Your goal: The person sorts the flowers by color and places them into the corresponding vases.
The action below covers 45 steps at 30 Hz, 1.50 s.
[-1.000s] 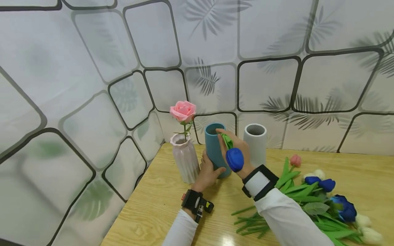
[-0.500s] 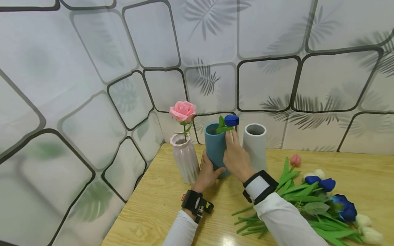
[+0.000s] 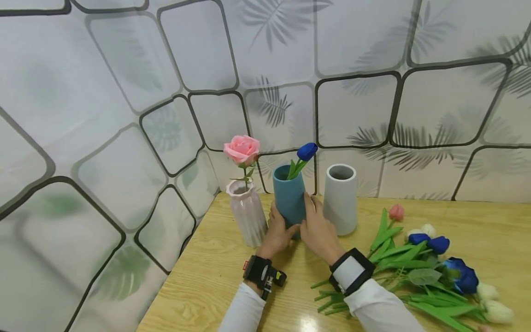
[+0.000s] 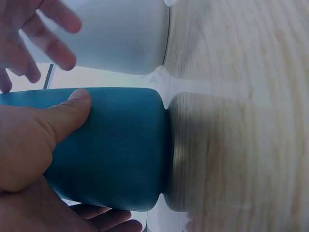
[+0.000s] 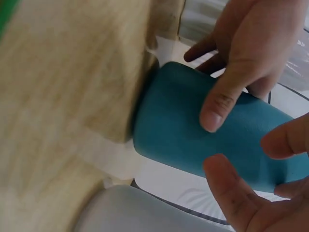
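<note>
A teal vase [image 3: 289, 198] stands on the wooden table with one blue tulip [image 3: 307, 151] leaning right out of its mouth. My left hand [image 3: 279, 237] grips the lower part of the vase, thumb across the front and fingers behind, as the left wrist view shows. Beside the vase's right side is my right hand [image 3: 321, 233], holding nothing. Its fingers [image 4: 53, 46] are spread and loosely bent in the left wrist view. The tulip's lower stem is hidden inside the vase.
Left of the teal vase, a pinkish ribbed vase [image 3: 249, 216] holds a pink rose [image 3: 242, 150]. A white vase [image 3: 341, 203] stands to the right. A pile of artificial flowers [image 3: 423, 267] with green stems lies at the table's right, under the right forearm. Patterned curtain hangs behind.
The blue tulip, held upside down by my right hand at first, was turned upright and set into the teal vase. My right hand let go and moved down beside it. The left hand kept its grip.
</note>
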Available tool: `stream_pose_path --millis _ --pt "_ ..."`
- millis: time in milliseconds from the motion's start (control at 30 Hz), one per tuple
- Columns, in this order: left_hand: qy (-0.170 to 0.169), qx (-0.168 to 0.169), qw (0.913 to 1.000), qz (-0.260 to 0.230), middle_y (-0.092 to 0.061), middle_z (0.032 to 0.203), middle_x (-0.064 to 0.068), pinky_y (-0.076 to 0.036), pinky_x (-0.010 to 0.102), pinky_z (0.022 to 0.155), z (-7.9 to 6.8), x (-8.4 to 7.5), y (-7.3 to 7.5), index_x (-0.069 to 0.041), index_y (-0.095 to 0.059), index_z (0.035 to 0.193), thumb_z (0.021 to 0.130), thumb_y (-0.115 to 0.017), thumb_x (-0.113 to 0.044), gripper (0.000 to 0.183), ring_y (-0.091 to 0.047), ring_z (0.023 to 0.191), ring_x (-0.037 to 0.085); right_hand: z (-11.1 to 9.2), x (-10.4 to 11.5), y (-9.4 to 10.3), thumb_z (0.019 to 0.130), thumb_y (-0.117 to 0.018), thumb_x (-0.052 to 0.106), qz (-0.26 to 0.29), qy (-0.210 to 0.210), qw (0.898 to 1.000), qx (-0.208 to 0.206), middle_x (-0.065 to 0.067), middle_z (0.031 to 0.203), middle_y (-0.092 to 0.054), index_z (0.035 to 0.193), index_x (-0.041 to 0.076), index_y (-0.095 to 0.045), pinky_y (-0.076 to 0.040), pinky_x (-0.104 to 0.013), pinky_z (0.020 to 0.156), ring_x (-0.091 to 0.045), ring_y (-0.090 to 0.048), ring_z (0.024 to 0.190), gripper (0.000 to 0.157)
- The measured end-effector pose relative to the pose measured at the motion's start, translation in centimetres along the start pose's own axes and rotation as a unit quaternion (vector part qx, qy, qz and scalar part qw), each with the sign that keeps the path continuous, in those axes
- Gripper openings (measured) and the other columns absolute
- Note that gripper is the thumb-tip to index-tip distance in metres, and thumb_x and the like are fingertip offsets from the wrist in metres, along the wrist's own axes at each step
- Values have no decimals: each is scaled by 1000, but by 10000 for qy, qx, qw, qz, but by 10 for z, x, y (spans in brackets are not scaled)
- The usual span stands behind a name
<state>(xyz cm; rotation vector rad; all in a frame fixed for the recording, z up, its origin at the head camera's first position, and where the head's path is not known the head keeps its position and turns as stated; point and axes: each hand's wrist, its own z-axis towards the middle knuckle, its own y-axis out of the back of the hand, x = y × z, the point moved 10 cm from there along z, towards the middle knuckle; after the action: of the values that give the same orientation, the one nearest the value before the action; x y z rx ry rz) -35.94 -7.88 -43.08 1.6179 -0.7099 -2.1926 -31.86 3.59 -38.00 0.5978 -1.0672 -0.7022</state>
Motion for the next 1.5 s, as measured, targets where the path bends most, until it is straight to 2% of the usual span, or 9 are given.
stream_pose_path --millis 333,433,567,833,1033,1167,1267,1433,1500 --pt "-66 -108 9999 75 -19 151 39 -31 60 110 3 4 0 7 3 153 92 -74 -24 103 -29 138 53 -25 -10 -19 96 -57 5 -23 105 9993 344 -31 147 -38 151 1 -36 -35 -28 39 -15 -45 46 59" --pt "-137 -108 9997 146 -19 150 40 -31 60 110 3 2 -1 9 2 152 92 -74 -24 103 -29 137 53 -36 -7 -17 95 -61 5 -320 484 9979 286 -29 134 -51 137 -2 -52 -49 -32 50 -22 -62 66 44" --pt "-81 -57 9998 154 -18 152 39 -30 60 111 1 1 -3 8 3 153 93 -72 -26 102 -28 139 52 -55 -7 -13 91 -70 7 -863 806 9910 635 -18 112 -66 122 0 -64 -54 -36 63 -24 -67 79 32" --pt "369 79 9993 68 -15 157 33 -31 58 112 -9 9 -7 -1 5 156 93 -72 -32 104 -27 142 48 -90 -57 5 86 -77 10 -785 -325 9713 2223 -2 85 -69 102 10 -70 -51 -37 59 -16 -62 68 18" --pt "258 123 9996 22 -18 156 33 -33 58 110 -6 4 -7 -3 4 157 93 -71 -36 105 -31 141 48 -103 -82 12 82 -78 4 -558 -604 9518 2955 -7 97 -71 99 10 -73 -53 -46 69 -23 -65 82 19" --pt "191 140 9997 -16 -18 157 33 -33 58 111 -4 3 -5 -3 5 157 93 -71 -36 105 -31 141 48 -102 -87 14 85 -73 2 -613 -532 9555 2836 -7 96 -72 99 11 -74 -54 -46 69 -23 -66 81 16" --pt "165 96 9998 -67 -18 157 32 -33 58 111 -4 4 -3 -2 5 157 93 -71 -35 105 -30 142 48 -100 -84 15 90 -69 4 -921 -290 9620 2553 0 81 -67 88 14 -70 -51 -39 61 -18 -60 69 11" --pt "163 30 9998 -87 -16 158 31 -32 58 112 -4 5 1 -1 4 157 93 -71 -34 104 -28 143 47 -96 -75 18 95 -64 6 -1149 35 9711 2091 5 60 -44 70 18 -52 -33 -27 51 -10 -40 53 30" --pt "180 44 9998 -55 -16 158 32 -31 58 112 -4 5 1 -1 5 157 93 -71 -34 105 -28 143 47 -93 -73 22 96 -63 7 -1044 -24 9753 1946 6 62 -47 74 18 -56 -34 -26 51 -9 -41 53 25"
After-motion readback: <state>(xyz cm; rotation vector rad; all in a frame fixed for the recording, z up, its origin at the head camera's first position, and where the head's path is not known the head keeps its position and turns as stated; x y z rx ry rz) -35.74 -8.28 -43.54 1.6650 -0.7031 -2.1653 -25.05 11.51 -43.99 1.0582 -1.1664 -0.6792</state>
